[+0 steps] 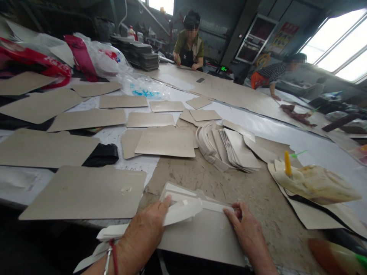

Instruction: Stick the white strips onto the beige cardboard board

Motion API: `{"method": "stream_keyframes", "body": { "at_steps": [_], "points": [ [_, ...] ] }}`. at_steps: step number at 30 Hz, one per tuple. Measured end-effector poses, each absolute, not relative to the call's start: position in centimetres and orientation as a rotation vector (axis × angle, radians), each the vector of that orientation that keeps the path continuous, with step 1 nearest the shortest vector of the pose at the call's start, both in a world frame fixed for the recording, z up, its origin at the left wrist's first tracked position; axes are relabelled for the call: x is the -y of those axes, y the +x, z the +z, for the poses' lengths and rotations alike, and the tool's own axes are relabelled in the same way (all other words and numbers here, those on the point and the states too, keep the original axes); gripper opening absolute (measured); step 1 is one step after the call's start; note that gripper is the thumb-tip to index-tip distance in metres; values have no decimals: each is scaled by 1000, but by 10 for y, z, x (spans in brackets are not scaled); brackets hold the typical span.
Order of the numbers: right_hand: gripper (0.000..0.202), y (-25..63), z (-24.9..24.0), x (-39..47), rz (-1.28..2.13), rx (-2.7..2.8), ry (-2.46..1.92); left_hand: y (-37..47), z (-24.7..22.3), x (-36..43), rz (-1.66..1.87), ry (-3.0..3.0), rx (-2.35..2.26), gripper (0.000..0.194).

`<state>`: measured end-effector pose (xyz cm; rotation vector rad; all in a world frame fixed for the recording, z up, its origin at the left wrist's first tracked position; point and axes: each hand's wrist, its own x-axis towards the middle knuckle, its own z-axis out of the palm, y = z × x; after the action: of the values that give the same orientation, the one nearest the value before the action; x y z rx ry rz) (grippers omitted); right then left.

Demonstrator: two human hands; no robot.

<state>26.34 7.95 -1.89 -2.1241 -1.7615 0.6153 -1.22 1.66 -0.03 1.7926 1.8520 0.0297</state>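
My left hand point(147, 229) grips a bunch of long white strips point(183, 212) that trail back under my wrist. My right hand point(246, 229) presses its fingertips on the end of one white strip lying along the top edge of a grey cut panel point(206, 236) at the table's near edge. That panel rests on a stained brown work surface point(200, 175). Just beyond lie a fanned stack of cut pieces point(235, 149) and a curl of white strips point(205, 143).
Many grey panels point(86, 193) lie spread over the left of the table. A glue-stained bag with a yellow nozzle point(314, 183) sits at the right. Plastic bags point(100, 57) are piled at the far left. Two other people point(189, 42) work at the far side.
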Motion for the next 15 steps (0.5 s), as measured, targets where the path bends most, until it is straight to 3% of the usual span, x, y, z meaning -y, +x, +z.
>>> {"method": "stream_keyframes", "body": {
  "at_steps": [15],
  "points": [
    [35,260,-16,-77,617,1759,-2136,-16,-7,-18,14,1824,-1817,64]
  ]
}}
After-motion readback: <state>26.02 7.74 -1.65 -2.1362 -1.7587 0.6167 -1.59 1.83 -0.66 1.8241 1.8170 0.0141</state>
